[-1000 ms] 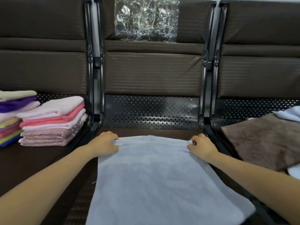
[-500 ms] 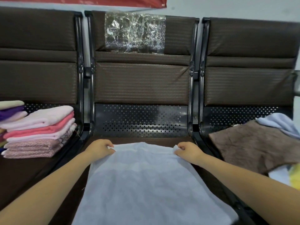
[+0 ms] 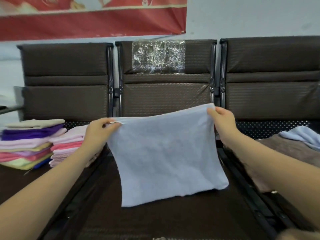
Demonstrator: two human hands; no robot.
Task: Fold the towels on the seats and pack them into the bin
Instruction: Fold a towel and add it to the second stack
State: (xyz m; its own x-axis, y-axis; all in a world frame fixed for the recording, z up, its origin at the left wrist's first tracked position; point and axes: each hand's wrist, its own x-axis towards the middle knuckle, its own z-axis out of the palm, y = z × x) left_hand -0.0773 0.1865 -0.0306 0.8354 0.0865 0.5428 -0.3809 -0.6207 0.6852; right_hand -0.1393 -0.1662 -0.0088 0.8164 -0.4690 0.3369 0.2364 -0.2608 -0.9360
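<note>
A pale blue towel [image 3: 164,153] hangs in the air over the middle seat [image 3: 155,219]. My left hand [image 3: 100,132] pinches its upper left corner. My right hand [image 3: 223,122] pinches the upper right corner, a little higher. The towel's lower edge trails down to the seat. On the left seat stand two stacks of folded towels [image 3: 34,144] in pink, purple, beige and yellow. A brown towel [image 3: 290,149] and another pale blue towel [image 3: 301,135] lie unfolded on the right seat. No bin is in view.
Three dark brown seats stand in a row with black metal frames [image 3: 112,94] between them. Clear plastic film [image 3: 158,57] is stuck to the middle backrest. A red banner [image 3: 90,19] hangs on the wall behind.
Both hands have lifted the pale blue towel off the middle seat by its far corners; it lay flat before. The view has tilted up, showing the wall and banner.
</note>
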